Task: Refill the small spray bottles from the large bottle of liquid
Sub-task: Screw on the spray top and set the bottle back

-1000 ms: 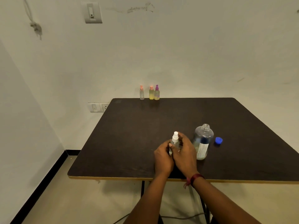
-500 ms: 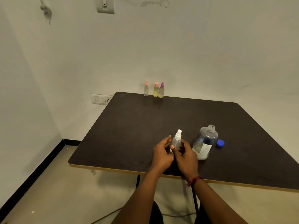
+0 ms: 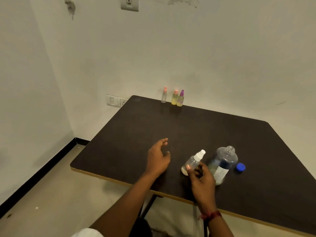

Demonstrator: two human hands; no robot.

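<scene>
Gripping the spray bottle (image 3: pixel 192 163), the right hand (image 3: pixel 203 183) holds it tilted, nozzle up-right; left hand (image 3: pixel 158 159) relaxed.

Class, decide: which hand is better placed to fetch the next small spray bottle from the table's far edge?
Left. The left hand is free and open, nearer the three far bottles; the right hand grips the white-capped bottle.
</scene>
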